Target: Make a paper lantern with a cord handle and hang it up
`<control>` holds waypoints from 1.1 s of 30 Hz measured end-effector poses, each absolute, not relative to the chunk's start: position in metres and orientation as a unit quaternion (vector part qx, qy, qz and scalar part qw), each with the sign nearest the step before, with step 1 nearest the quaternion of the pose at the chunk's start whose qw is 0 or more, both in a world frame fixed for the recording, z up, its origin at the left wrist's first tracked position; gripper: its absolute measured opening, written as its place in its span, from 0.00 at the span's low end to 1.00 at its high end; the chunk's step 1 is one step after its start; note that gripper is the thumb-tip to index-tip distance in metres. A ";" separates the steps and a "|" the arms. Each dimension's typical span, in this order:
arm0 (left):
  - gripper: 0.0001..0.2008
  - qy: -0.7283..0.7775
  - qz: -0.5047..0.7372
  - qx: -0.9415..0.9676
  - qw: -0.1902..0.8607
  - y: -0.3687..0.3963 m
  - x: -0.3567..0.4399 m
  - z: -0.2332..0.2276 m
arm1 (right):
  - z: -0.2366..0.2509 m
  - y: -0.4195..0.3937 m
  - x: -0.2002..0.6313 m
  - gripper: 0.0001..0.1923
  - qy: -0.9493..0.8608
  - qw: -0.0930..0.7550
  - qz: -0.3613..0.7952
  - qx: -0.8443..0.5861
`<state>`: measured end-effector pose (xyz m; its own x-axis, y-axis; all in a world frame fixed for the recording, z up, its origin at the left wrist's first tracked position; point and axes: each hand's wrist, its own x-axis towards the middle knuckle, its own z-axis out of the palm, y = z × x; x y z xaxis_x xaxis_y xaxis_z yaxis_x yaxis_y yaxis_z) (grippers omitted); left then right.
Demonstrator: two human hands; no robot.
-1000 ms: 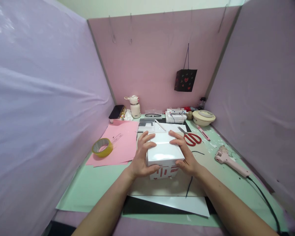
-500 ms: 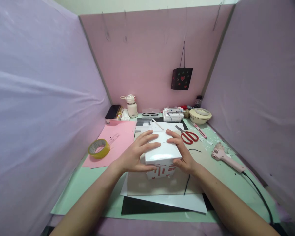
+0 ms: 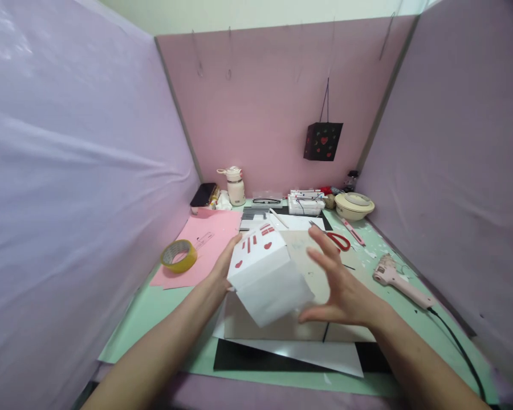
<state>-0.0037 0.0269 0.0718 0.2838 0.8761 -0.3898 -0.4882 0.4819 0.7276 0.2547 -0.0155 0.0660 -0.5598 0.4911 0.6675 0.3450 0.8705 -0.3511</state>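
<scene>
A white paper box [image 3: 269, 279] with red hearts and red bars on one face is tilted in the air above a beige board [image 3: 256, 330]. My left hand [image 3: 225, 265] grips it from the left; most of those fingers are hidden behind the box. Just off its right side, my right hand [image 3: 342, 290] has its fingers spread and curved, with nothing between them. Behind that hand lie red-handled scissors [image 3: 340, 241], partly covered by the fingers. A dark cord [image 3: 326, 332] rests on the board near my right wrist.
On the left, yellow tape [image 3: 178, 256] lies on pink paper [image 3: 214, 228]. A pink glue gun [image 3: 399, 282] with its cable is at the right. Along the back stand a bottle [image 3: 235, 187], a lidded bowl [image 3: 354, 206] and a pink cutter [image 3: 353, 232]. A black box [image 3: 324, 141] hangs behind.
The box has been lifted and tipped over, so its decorated face now points upward. My right hand has let go and moved to the right; my left still holds it.
</scene>
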 end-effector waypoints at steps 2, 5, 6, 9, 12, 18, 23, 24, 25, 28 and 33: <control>0.22 0.392 0.405 0.207 0.800 0.027 -0.001 0.063 | 0.069 -0.022 0.249 0.55 -0.912 0.344 0.012 -0.223; 0.30 0.383 0.341 0.197 0.836 0.023 0.002 0.049 | 0.080 -0.027 0.241 0.48 -0.931 0.295 -0.030 -0.213; 0.32 0.381 0.325 0.198 0.843 0.021 0.002 0.046 | 0.085 -0.026 0.240 0.47 -0.932 0.292 -0.023 -0.212; 0.33 0.383 0.268 0.223 0.855 0.011 0.002 0.040 | 0.096 -0.019 0.243 0.45 -0.924 0.301 0.037 -0.234; 0.32 0.409 0.222 0.290 0.836 0.004 -0.004 0.040 | 0.094 -0.010 0.247 0.46 -0.905 0.308 0.103 -0.274; 0.42 0.600 0.180 0.521 0.580 0.017 -0.035 0.036 | 0.072 -0.003 0.243 0.46 -0.879 0.333 0.169 -0.296; 0.32 0.587 0.341 0.613 0.404 0.018 -0.057 0.049 | 0.066 -0.002 0.233 0.45 -0.868 0.333 0.201 -0.310; 0.33 0.540 0.396 0.638 0.380 0.014 -0.056 0.053 | 0.066 -0.001 0.232 0.44 -0.866 0.334 0.205 -0.312; 0.36 0.485 0.441 0.668 0.352 0.008 -0.054 0.056 | 0.066 0.001 0.232 0.44 -0.865 0.335 0.208 -0.312; 0.49 0.371 0.479 0.750 0.267 -0.008 -0.035 0.057 | 0.067 0.005 0.232 0.43 -0.863 0.338 0.212 -0.311; 0.50 0.344 0.510 0.758 0.216 -0.015 0.005 0.036 | 0.067 0.008 0.232 0.42 -0.859 0.345 0.225 -0.303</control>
<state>0.0045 -0.0146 0.0361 0.2421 0.7421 0.6250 0.3017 -0.6698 0.6784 0.2324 0.0077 0.0668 -0.5783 0.6760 0.4567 0.3657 0.7152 -0.5956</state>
